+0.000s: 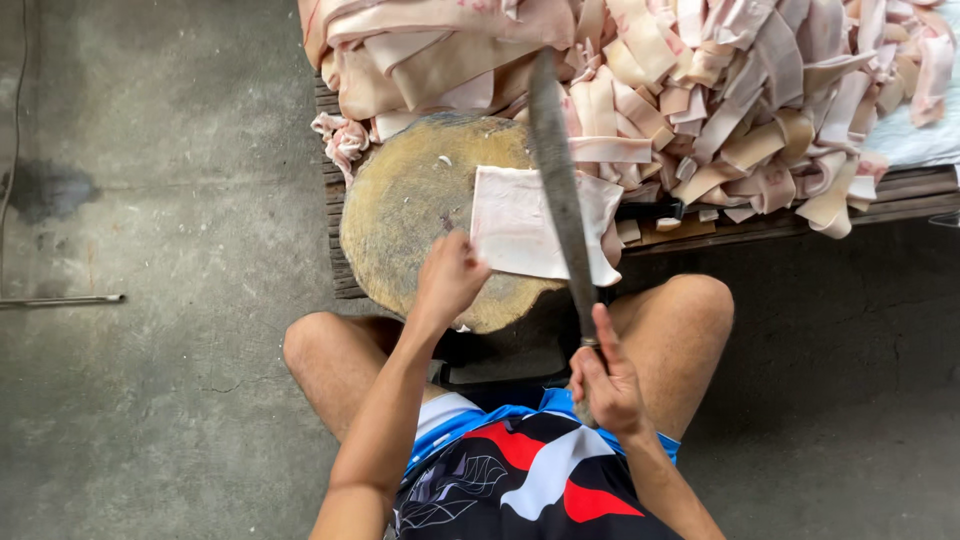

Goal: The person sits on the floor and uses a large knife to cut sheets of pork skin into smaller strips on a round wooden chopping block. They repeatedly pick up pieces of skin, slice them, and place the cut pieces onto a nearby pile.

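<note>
My left hand [450,275] presses down the near-left edge of a pale flat slab of pork skin [530,225] lying on a round wooden chopping block [410,200]. My right hand [605,385] grips the handle of a long dark cleaver [558,180], index finger stretched along its spine. The blade points away from me and is raised over the right part of the slab.
A big heap of cut pork skin strips [720,90] lies on a low wooden pallet [900,195] behind and right of the block. My bare knees [320,350] flank the block. A thin metal rod [60,299] lies on the concrete floor at left.
</note>
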